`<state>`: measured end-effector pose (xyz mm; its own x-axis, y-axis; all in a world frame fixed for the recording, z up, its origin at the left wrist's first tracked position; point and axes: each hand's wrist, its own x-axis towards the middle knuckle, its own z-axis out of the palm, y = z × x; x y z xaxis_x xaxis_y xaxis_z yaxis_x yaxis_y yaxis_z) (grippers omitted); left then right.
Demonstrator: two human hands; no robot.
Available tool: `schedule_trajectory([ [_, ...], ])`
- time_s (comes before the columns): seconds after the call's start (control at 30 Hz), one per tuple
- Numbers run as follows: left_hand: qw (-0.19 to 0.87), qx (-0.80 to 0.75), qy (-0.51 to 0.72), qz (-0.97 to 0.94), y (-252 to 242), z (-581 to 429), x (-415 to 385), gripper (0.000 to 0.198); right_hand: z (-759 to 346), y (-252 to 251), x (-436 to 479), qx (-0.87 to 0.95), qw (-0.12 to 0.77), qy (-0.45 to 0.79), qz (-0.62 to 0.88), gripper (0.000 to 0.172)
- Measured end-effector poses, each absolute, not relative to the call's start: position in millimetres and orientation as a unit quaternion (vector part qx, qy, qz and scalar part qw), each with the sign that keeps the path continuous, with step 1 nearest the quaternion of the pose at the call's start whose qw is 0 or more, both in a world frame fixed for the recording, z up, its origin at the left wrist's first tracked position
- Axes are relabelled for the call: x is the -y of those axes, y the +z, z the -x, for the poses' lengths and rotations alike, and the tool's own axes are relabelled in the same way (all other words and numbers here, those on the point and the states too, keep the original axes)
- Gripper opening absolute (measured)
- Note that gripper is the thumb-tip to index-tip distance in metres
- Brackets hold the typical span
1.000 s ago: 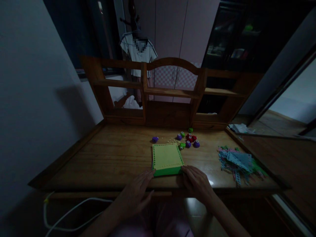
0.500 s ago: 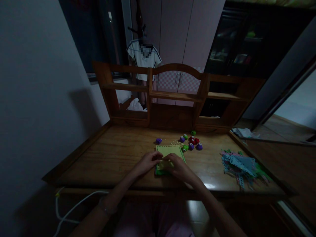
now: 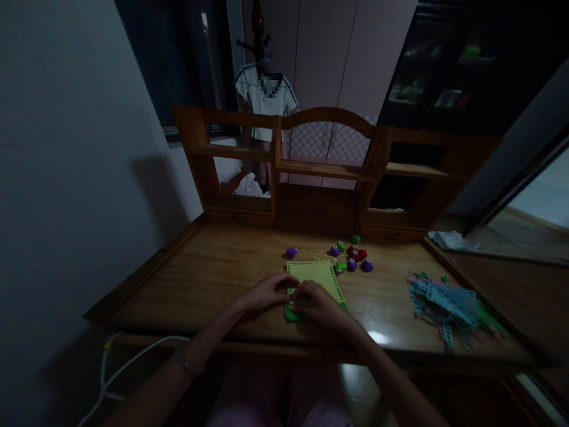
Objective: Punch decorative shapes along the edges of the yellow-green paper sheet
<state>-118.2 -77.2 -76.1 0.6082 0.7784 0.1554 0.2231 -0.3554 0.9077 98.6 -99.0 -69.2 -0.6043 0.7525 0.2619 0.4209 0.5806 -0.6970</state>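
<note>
A stack of yellow-green paper sheets with punched dotted edges lies on the wooden desk. My left hand rests at the stack's near left corner, fingers curled onto the top sheet. My right hand lies over the stack's near edge with fingers bent and pinched on the paper. Both hands cover the front part of the stack. Behind the stack sit several small purple, red and green craft punches, with a lone purple one to the left.
A heap of blue, pink and green punched paper strips lies at the desk's right. A wooden shelf unit stands along the back. Tiny paper dots are scattered behind the stack. A white cable hangs below the front edge.
Both hands moved from the stack's near corners onto its front edge and closed on the top sheet. The camera view shifted slightly left and closer.
</note>
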Motion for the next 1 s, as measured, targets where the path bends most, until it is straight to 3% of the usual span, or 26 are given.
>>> schedule_trajectory([
  [0.6, 0.445, -0.336, 0.289, -0.778, -71, 117, 79, 0.046, -86, -72, 105, 0.849, 0.299, 0.283, 0.331, 0.004],
  [0.83, 0.448, -0.333, 0.283, -0.780, -72, 117, 78, 0.047, -96, -70, 98, 0.852, 0.276, 0.334, 0.294, 0.006],
  [1.0, 0.447, -0.334, 0.285, -0.780, -75, 119, 78, 0.047, -105, -61, 95, 0.838, 0.270, 0.380, 0.283, 0.022],
])
